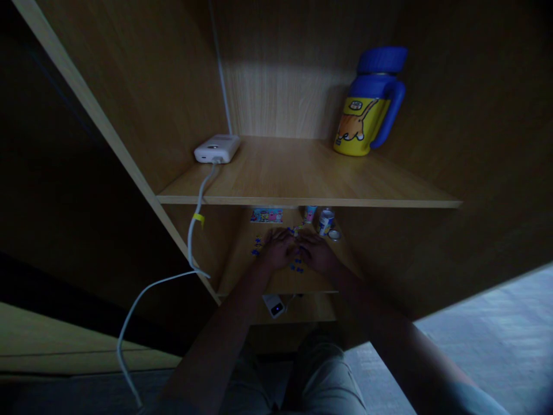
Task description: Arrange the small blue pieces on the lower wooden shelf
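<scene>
At the very bottom of the view, light grey trousers (328,380) of the person are seen, and two bare forearms are stretched forward from there into a wooden cabinet. A long white cable (129,323) with a small yellow tag is hung down on the left side, in front of the dark area. A little further, on the lowest wooden board, a small white device with a dark screen (273,305) is laid flat, just below the wrists. Above it, on the lower wooden shelf (242,276), the left hand (280,249) and the right hand (317,251) are placed side by side, palms down, with their inner edges touching or nearly touching. The fingers of both hands are spread loosely over a group of small blue pieces (297,266), which are scattered on this shelf around and under the hands; whether any piece is pinched cannot be told, because the spot is dark and small. Just behind the hands, a flat colourful picture card (266,215) is laid at the back, and a small round tin (325,221) with its round lid beside it is stood to the right. On the upper wooden shelf (302,178), a white rectangular power bank (216,148) is connected to the cable, and far at the back right a blue and yellow plastic jug with a cartoon cat (370,104) is stood upright.
</scene>
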A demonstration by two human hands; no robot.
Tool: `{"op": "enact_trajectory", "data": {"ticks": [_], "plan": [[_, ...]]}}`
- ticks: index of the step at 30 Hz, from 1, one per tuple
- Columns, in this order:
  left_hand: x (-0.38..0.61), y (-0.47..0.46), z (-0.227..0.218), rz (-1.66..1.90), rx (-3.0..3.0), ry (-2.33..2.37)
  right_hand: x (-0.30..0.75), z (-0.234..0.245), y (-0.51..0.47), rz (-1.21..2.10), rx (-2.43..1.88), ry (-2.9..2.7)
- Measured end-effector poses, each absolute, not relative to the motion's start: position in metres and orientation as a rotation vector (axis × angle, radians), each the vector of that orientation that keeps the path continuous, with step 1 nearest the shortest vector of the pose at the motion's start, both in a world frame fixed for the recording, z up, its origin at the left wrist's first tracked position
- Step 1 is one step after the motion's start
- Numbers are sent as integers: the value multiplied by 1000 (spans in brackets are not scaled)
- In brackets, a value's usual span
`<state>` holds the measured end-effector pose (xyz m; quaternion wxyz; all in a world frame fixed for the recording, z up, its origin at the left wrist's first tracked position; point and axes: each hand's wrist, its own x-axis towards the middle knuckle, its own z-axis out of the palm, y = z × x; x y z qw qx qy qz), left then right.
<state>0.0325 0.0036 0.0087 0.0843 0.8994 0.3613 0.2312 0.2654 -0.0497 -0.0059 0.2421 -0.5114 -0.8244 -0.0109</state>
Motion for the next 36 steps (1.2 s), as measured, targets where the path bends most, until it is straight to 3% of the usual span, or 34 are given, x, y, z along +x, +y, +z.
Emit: {"op": "enact_trajectory", "data": {"ticks": [23, 36], "plan": [[33, 7, 6, 715, 2674, 1085, 266, -19, -45, -102, -1662, -1992], [32, 6, 7, 741, 2710, 1036, 264, -8, -50, -54, -1415, -2276]]}}
